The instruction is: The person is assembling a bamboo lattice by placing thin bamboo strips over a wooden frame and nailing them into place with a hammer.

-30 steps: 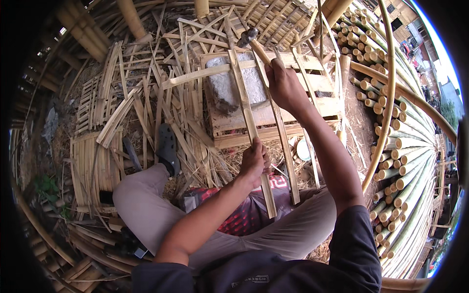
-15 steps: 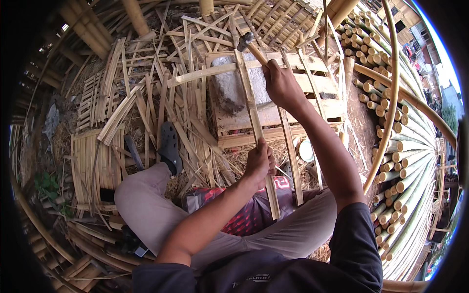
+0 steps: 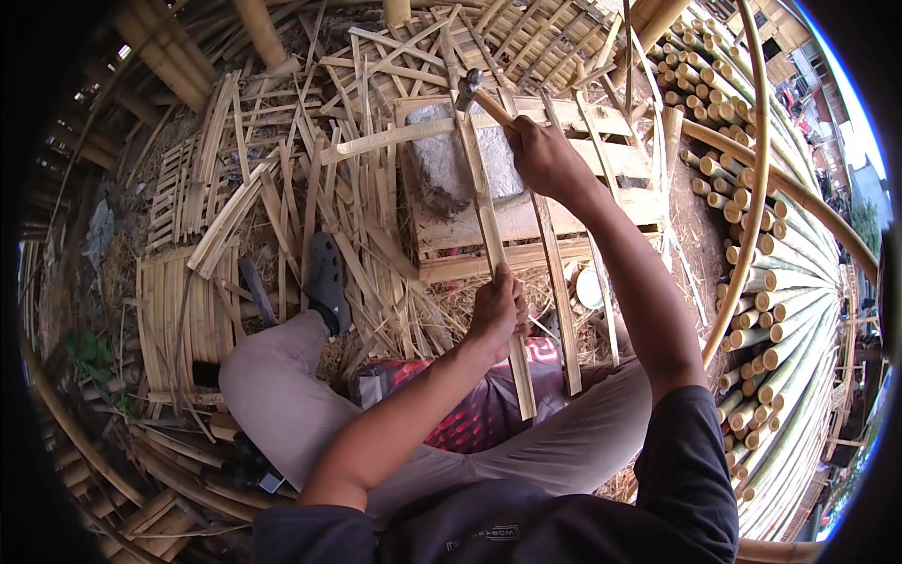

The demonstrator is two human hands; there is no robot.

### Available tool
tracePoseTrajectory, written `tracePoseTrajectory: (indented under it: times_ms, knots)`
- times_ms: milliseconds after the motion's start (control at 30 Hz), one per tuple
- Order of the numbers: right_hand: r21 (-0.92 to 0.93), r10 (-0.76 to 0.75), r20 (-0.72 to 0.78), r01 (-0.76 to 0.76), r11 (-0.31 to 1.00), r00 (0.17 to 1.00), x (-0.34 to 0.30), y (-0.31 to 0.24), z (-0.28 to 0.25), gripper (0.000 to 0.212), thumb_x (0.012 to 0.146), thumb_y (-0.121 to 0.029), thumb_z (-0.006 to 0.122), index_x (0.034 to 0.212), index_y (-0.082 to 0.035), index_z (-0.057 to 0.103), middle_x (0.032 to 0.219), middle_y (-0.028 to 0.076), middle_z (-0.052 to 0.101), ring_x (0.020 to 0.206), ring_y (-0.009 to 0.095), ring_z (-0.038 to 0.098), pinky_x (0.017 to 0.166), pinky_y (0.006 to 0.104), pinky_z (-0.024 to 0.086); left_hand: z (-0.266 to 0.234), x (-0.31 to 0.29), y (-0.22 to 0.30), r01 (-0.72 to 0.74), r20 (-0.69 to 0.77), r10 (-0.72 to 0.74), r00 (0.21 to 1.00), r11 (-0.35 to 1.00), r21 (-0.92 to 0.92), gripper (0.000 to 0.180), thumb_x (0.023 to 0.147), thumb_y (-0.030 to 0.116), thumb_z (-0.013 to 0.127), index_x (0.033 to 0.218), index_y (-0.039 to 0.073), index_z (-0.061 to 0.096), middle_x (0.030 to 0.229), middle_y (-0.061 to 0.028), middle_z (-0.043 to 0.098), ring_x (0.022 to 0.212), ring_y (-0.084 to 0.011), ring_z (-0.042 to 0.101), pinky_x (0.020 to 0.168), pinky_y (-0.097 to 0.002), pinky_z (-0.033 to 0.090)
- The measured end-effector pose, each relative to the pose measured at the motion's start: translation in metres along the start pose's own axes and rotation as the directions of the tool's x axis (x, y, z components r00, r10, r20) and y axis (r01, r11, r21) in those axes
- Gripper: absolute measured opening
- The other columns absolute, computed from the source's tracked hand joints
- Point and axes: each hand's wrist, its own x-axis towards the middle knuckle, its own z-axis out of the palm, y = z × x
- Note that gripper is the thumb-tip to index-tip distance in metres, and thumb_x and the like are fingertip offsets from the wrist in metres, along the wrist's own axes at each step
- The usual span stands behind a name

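Observation:
My left hand (image 3: 500, 312) is closed round the lower part of a long bamboo slat (image 3: 489, 226), which runs away from my lap over a pale stone block (image 3: 437, 160). In my right hand (image 3: 550, 160) is a hammer (image 3: 490, 105), gripped by its wooden handle. Its dark metal head is at the spot where the slat crosses a bamboo crosspiece (image 3: 390, 142); whether it touches the slat I cannot tell. Further slats (image 3: 556, 291) lie along the right of the held one, joining the same crosspiece.
The block rests on a low wooden slatted platform (image 3: 460, 270). Loose bamboo strips (image 3: 362, 226) litter the ground to the left, near my grey clog (image 3: 326, 273). Stacked bamboo poles (image 3: 789, 310) fill the right side. A dark red patterned cloth (image 3: 470, 434) lies at my lap.
The hammer head has tilted and come slightly down toward the slat crossing. The slats have shifted a little; my left hand keeps its grip in about the same place.

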Motion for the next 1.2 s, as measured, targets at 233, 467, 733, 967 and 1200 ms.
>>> tracePoseTrajectory:
  times_ms: [233,467,733,967,1200]
  knots:
    - [0.023,0.091,-0.046,-0.090,0.996,0.995,0.001,-0.011,-0.007,0.027,0.101,-0.022,0.047,0.096,0.003,0.057,0.073,0.030,0.061,0.072,0.051,0.059,0.064,0.0548,0.045,0.002,0.002,-0.002,0.018,-0.005,-0.018,1.000,1.000,-0.016,0.051,0.101,0.057,0.038,0.072,0.016,0.034,0.056,0.0054,0.024,0.043,-0.0086,0.025,0.040,-0.0262,0.026]
    - [0.106,0.073,-0.174,-0.055,0.993,0.982,0.007,-0.046,-0.028,0.023,0.099,-0.019,0.049,0.090,0.003,0.051,0.058,0.027,0.055,0.060,0.051,0.056,0.055,0.0563,0.043,-0.006,0.004,-0.002,0.000,-0.029,-0.001,1.000,1.000,-0.009,0.050,0.101,0.056,0.038,0.073,0.015,0.036,0.055,0.0053,0.024,0.043,-0.0088,0.025,0.040,-0.0266,0.026]
    - [-0.031,-0.148,0.019,0.149,0.988,0.989,0.013,-0.030,-0.035,0.022,0.097,-0.015,0.049,0.097,0.005,0.058,0.061,0.025,0.061,0.057,0.043,0.063,0.055,0.0508,0.051,-0.008,0.010,-0.006,-0.037,-0.025,0.038,0.999,0.999,0.017,0.048,0.102,0.054,0.038,0.074,0.015,0.036,0.055,0.0050,0.025,0.043,-0.0088,0.026,0.040,-0.0270,0.027]
    - [-0.095,-0.067,0.036,0.070,0.993,0.997,0.001,0.010,0.005,0.023,0.099,-0.019,0.049,0.088,0.001,0.052,0.060,0.026,0.059,0.056,0.047,0.060,0.054,0.0552,0.046,-0.002,0.010,-0.006,0.004,-0.017,-0.004,1.000,1.000,0.011,0.048,0.102,0.054,0.037,0.074,0.015,0.036,0.056,0.0045,0.026,0.044,-0.0087,0.026,0.041,-0.0267,0.028]
    - [0.116,0.102,-0.193,-0.081,0.990,0.976,-0.003,-0.032,-0.011,0.022,0.099,-0.022,0.049,0.097,-0.001,0.047,0.056,0.025,0.056,0.054,0.048,0.057,0.050,0.0568,0.043,-0.002,0.004,-0.002,0.009,-0.023,-0.010,1.000,1.000,-0.004,0.048,0.102,0.055,0.038,0.074,0.016,0.035,0.056,0.0054,0.025,0.044,-0.0083,0.025,0.041,-0.0263,0.026]
